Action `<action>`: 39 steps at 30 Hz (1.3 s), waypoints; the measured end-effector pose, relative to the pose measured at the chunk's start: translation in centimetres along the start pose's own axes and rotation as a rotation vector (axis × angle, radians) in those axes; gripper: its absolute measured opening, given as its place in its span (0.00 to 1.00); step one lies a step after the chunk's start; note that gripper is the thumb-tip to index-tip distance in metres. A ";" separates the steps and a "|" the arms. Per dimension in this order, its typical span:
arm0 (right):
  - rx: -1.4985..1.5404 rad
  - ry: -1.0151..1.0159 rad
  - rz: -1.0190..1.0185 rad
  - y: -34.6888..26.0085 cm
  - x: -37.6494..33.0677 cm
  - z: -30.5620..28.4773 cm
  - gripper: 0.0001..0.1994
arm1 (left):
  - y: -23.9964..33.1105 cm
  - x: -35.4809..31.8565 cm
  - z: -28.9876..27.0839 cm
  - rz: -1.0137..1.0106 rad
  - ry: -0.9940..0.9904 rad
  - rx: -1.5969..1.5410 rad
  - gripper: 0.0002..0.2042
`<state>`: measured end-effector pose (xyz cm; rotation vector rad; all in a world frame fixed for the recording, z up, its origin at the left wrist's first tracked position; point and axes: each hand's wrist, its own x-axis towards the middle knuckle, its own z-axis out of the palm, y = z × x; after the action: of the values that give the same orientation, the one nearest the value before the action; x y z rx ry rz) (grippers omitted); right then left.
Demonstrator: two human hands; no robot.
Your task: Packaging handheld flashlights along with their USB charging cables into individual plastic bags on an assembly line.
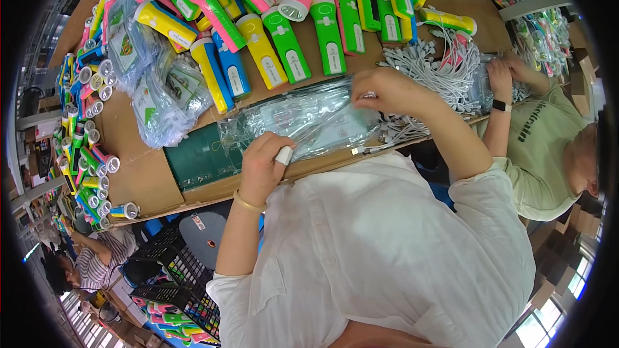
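A clear plastic bag (329, 119) lies over the green mat in front of me, its film creased and shiny, with printed paper showing beneath. My left hand (261, 161), a pale band on its wrist and a white wrap around one fingertip, is closed at the bag's near left edge. At the upper right end of the film, my right hand (390, 93) pinches with thumb and forefinger. A pile of white USB cables (438, 61) lies just right of that hand. Beyond the bag stand colourful flashlights (290, 45) in green, yellow, blue and pink.
Filled plastic bags with printed cards (171, 100) lie at the left on the cardboard-covered table (142, 180). More flashlights (84, 135) are stacked along the left edge. A co-worker's hands (503, 77) are among bags at the right. A black crate (174, 270) stands below the table.
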<state>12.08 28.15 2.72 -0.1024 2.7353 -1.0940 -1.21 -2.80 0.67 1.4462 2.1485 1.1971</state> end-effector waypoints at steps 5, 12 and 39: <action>-0.183 0.517 0.146 -1.4 3.0 -1.4 0.17 | 1.8 1.3 1.1 0.303 -0.150 0.069 0.12; -0.385 0.274 0.631 -2.8 12.2 -1.6 0.44 | 3.1 2.4 2.9 0.309 -0.290 -0.100 0.13; 0.787 0.290 0.204 -3.6 1.2 3.2 0.36 | 1.1 0.9 2.8 0.169 -0.080 -0.216 0.12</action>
<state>11.49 23.21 2.82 0.4648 2.2356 -2.1349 0.84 -0.50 0.01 1.5738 1.8117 1.3572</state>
